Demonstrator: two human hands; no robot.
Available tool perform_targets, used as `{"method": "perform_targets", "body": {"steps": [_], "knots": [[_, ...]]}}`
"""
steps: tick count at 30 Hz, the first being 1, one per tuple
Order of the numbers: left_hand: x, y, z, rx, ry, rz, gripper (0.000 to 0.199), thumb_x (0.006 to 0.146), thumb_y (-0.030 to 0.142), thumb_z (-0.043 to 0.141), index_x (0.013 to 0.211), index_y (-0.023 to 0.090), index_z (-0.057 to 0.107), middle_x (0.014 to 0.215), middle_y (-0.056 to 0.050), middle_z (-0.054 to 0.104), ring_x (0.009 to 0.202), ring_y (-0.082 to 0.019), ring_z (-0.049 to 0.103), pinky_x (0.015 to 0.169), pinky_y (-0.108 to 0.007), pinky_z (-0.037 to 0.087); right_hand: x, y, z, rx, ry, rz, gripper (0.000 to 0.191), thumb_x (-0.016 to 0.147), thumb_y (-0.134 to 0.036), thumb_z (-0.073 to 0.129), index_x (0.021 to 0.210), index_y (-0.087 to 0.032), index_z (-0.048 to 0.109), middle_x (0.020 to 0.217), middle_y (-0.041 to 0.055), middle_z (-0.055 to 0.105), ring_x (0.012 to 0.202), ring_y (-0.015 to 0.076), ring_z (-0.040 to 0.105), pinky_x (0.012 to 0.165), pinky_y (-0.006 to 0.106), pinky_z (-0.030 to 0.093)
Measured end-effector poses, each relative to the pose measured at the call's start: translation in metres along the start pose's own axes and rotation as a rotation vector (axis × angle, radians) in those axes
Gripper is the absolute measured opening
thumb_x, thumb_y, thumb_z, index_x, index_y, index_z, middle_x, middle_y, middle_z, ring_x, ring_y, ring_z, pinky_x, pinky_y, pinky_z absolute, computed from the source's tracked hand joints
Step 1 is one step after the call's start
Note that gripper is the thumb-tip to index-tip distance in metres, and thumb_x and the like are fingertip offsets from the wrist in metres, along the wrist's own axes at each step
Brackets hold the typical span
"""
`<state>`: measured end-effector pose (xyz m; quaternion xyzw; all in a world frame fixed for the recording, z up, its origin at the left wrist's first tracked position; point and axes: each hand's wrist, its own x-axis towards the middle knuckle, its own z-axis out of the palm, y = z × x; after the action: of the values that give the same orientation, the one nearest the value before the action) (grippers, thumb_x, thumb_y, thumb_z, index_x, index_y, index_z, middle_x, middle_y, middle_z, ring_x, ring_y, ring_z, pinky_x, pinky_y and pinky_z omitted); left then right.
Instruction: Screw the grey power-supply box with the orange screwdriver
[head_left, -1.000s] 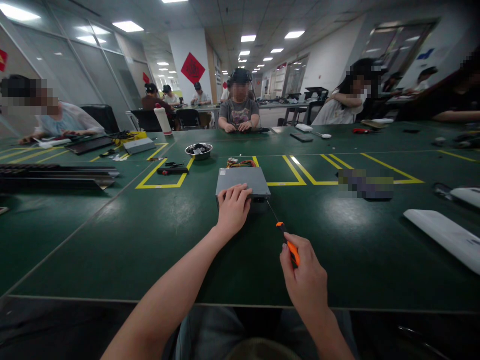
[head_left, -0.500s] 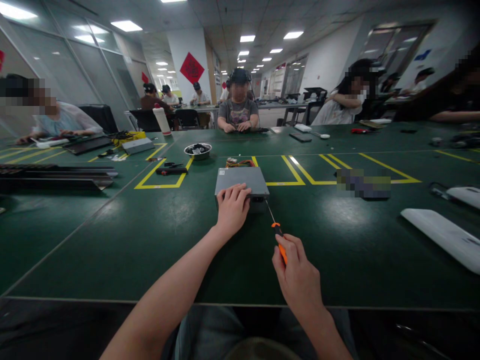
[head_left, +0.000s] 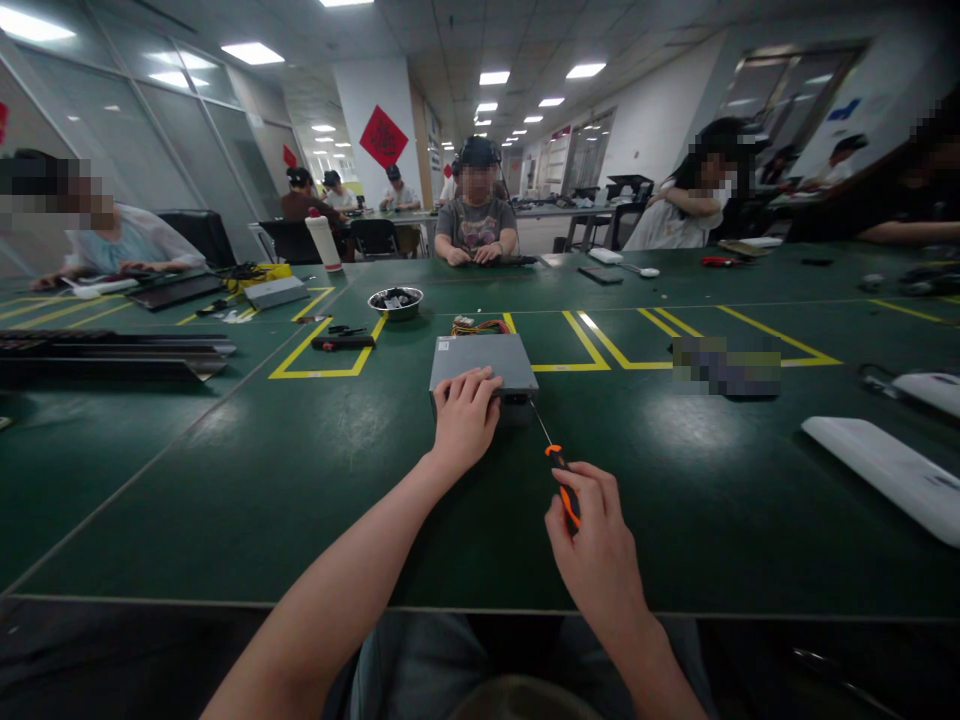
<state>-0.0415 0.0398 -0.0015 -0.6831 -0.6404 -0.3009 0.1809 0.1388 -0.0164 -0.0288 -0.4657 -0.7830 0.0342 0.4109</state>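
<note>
A grey metal computer power supply (head_left: 486, 358) lies on the green table in front of me, its bundle of coloured cables (head_left: 480, 326) at the far side. My left hand (head_left: 466, 420) grips its near edge, fingers over the top; the thumb is partly hidden. In my right hand (head_left: 595, 520) is a screwdriver (head_left: 555, 458) with an orange and black handle, held between thumb and fingers. Its thin shaft slants up and left, with the tip at the near right corner of the power supply. Whether the tip sits in a screw is too small to tell.
Beyond the power supply stands a metal bowl (head_left: 396, 303) of small dark parts. A black tool (head_left: 343, 342) lies left, near long dark metal panels (head_left: 112, 350). On the right are a blurred-out object (head_left: 726, 368) and a white casing (head_left: 885, 475). Co-workers sit around the table.
My right thumb and fingers have shifted on the screwdriver handle, which has rotated and shows more black. The left hand and the power supply have stayed put.
</note>
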Motion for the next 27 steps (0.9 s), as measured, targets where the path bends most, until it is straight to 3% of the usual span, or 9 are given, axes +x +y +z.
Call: {"method": "perform_targets", "body": {"steps": [4,8,13,18,22,27], "knots": [[0.000,0.001,0.000,-0.002,-0.002,-0.006,0.027,0.085,0.020,0.042,0.111,0.024,0.050,0.125,-0.004,0.052,0.117,-0.021,0.041,0.095,-0.041,0.026,0.000,-0.002,0.000,0.046,0.053,-0.048,0.027,0.083,-0.018,0.040,0.110,-0.015,0.044,0.109,0.0152,0.048,0.089,0.0204,0.060,0.062,0.032,0.055],[-0.001,0.001,0.000,0.004,-0.021,-0.008,0.032,0.081,0.016,0.044,0.111,0.024,0.050,0.125,-0.003,0.052,0.117,-0.021,0.041,0.095,-0.040,0.026,-0.004,0.003,-0.001,0.026,0.123,-0.048,0.025,0.086,-0.024,0.042,0.110,-0.018,0.048,0.103,0.0112,0.055,0.089,0.0188,0.061,0.064,0.029,0.053],[-0.001,0.001,0.000,0.007,-0.021,-0.002,0.034,0.079,0.016,0.045,0.112,0.024,0.049,0.125,-0.003,0.051,0.118,-0.021,0.040,0.096,-0.040,0.026,-0.003,0.007,-0.006,-0.003,0.026,0.032,0.026,0.090,-0.029,0.034,0.105,-0.020,0.053,0.087,0.0054,0.061,0.069,0.0151,0.063,0.057,0.026,0.051],[-0.001,0.000,0.000,0.008,-0.024,0.000,0.035,0.078,0.015,0.046,0.112,0.024,0.049,0.126,-0.003,0.051,0.118,-0.021,0.040,0.096,-0.040,0.026,0.004,0.000,-0.001,-0.009,-0.016,0.044,0.031,0.086,-0.037,0.040,0.107,-0.017,0.049,0.101,0.0123,0.049,0.075,0.0187,0.060,0.052,0.029,0.052],[-0.001,0.000,-0.001,0.005,-0.025,-0.004,0.035,0.078,0.015,0.045,0.112,0.024,0.049,0.126,-0.003,0.051,0.118,-0.021,0.040,0.096,-0.040,0.025,0.003,-0.001,0.006,0.024,0.032,0.003,0.031,0.082,-0.027,0.044,0.109,-0.013,0.044,0.105,0.0157,0.041,0.084,0.0212,0.057,0.058,0.033,0.054],[-0.001,0.000,-0.001,0.005,-0.040,-0.003,0.035,0.079,0.015,0.044,0.113,0.023,0.049,0.127,-0.004,0.050,0.119,-0.022,0.040,0.097,-0.041,0.025,0.000,0.002,0.003,-0.002,0.074,-0.074,0.022,0.083,-0.022,0.045,0.105,-0.018,0.048,0.097,0.0095,0.052,0.084,0.0186,0.058,0.066,0.031,0.053]]}}
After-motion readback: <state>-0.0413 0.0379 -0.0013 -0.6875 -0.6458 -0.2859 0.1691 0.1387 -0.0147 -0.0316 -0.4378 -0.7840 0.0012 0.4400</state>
